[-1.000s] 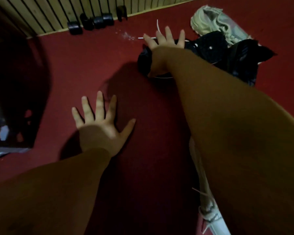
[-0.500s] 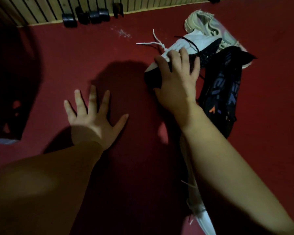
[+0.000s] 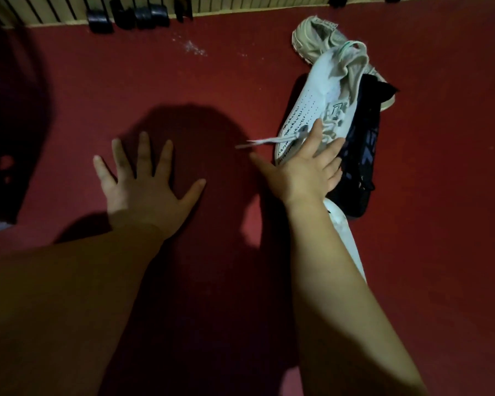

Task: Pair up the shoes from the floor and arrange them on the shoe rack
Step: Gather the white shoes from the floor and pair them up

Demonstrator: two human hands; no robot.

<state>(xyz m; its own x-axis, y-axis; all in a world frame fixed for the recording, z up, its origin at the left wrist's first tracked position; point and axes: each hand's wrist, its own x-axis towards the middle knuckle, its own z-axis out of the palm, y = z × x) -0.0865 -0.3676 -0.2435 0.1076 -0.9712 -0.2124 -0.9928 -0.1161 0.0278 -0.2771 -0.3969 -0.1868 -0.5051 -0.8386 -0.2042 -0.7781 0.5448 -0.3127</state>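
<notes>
The left hand (image 3: 146, 190) lay flat on the red carpet (image 3: 69, 95). Its fingers were spread wide and it held nothing. The right hand (image 3: 303, 172) reached out to the white shoe (image 3: 317, 104). Its fingers were straight and lay on the front end of the shoe, touching it but not gripping it. Its thumb stuck out to the left. A white lace (image 3: 263, 142) poked out from the shoe, just past the thumb.

The white shoe lay on the floor in a small heap on the right. A black shoe (image 3: 366, 144) lay touching its right side. A tan shoe (image 3: 312, 38) lay behind them, nearer the wall. Another white shoe (image 3: 343, 232) peeked out from under the right arm.

A wide stretch of carpet ran between the two hands and out to the left. The carpet ended at a wall of wooden slats (image 3: 240, 2) at the top. Some black things (image 3: 126, 17) stood in a row along that edge. A dark shape (image 3: 3, 155) sat at the left edge, and I could not tell what it was.
</notes>
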